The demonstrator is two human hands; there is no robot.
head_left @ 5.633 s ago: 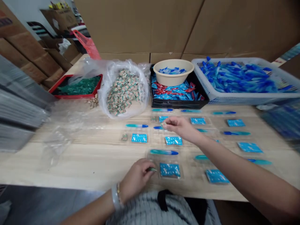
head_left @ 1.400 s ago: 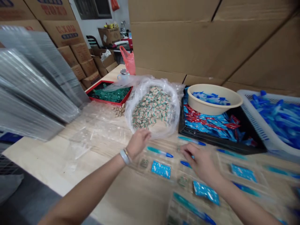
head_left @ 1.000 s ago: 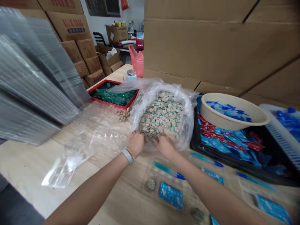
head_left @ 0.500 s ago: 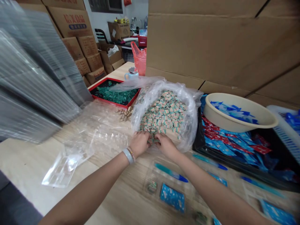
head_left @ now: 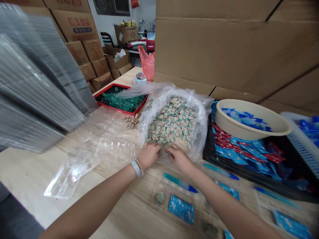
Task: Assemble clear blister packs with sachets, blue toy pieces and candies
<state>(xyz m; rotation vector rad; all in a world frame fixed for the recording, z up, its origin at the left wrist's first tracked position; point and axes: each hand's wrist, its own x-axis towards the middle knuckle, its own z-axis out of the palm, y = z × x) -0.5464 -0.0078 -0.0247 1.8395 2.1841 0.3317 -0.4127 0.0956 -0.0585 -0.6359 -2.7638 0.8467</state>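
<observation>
My left hand point(head_left: 149, 154) and my right hand point(head_left: 179, 158) meet at the near edge of a clear plastic bag point(head_left: 144, 124) with its rim rolled open. Small square striped pieces point(head_left: 171, 121), pink and green, fill the bag. Both hands have curled fingers, with the tips down by the nearest pieces; what lies between the fingertips is too small to make out. Below my right forearm lie clear blister trays holding a teal and blue pen-shaped item point(head_left: 180, 182), a blue patterned packet point(head_left: 181, 209) and a small round green bundle point(head_left: 159, 198).
Left are stacked clear trays point(head_left: 37, 76), loose clear trays point(head_left: 66, 177), a red-rimmed tray point(head_left: 109, 107) of green pieces and peanuts point(head_left: 131, 122). Right, a cream basin point(head_left: 251, 132) of blue pieces sits over a black crate point(head_left: 208, 152) of red and blue packets. Cardboard point(head_left: 211, 49) stands behind.
The view has shifted slightly and become sharper. Both hands stay at the bag's near edge, fingers curled, a touch lower in the picture.
</observation>
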